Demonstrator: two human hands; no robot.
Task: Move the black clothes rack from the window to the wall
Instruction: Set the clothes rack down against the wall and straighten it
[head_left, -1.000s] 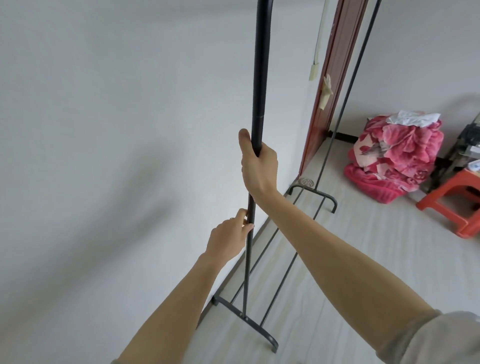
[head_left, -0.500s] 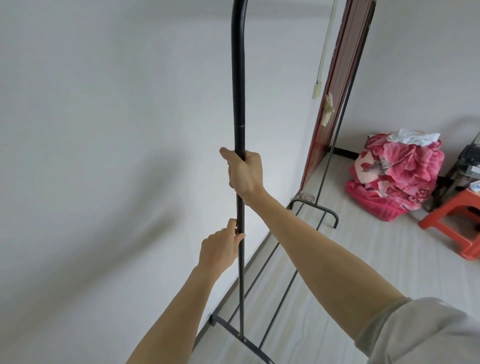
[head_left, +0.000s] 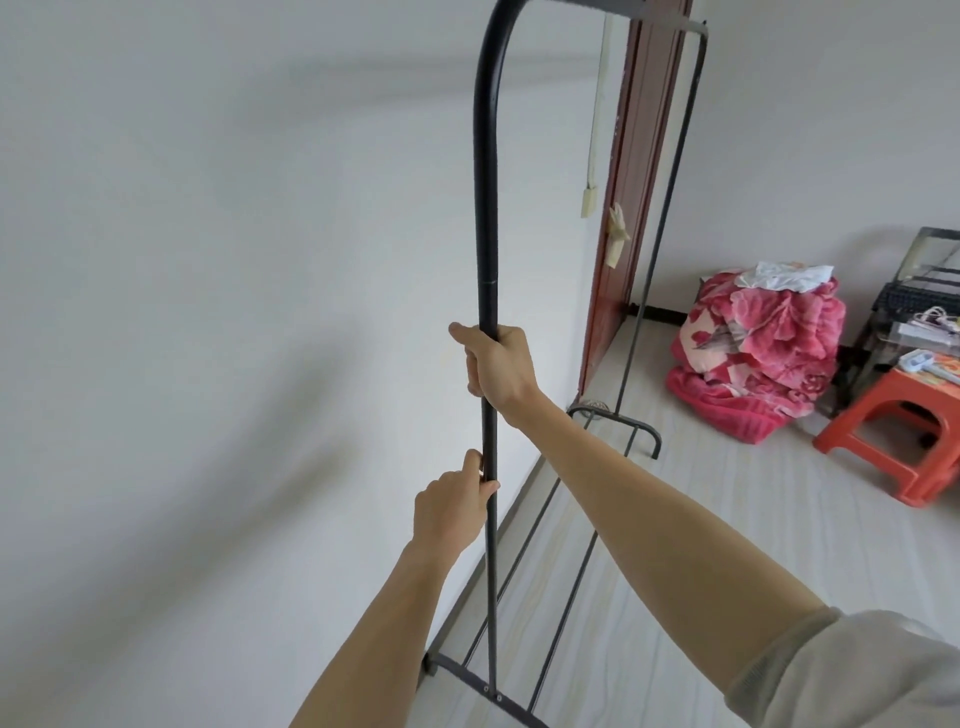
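rack: black clothes rack (head_left: 487, 208) stands on the floor (head_left: 727, 519), long side along the white wall (head_left: 208, 260), far end near the red door (head_left: 631, 208)
right hand: right hand (head_left: 496, 366) wrapped tight round near upright, high, likely to steer
left hand: left hand (head_left: 451, 506) lower on same post, fingers closed round it, likely to steady
rack build: thin round metal tube, matte, curved top corner, slim base rails
placement: judged nearly done
clutter: pink floral blanket bundle (head_left: 758, 353), soft; orange plastic stool (head_left: 893, 441), well apart
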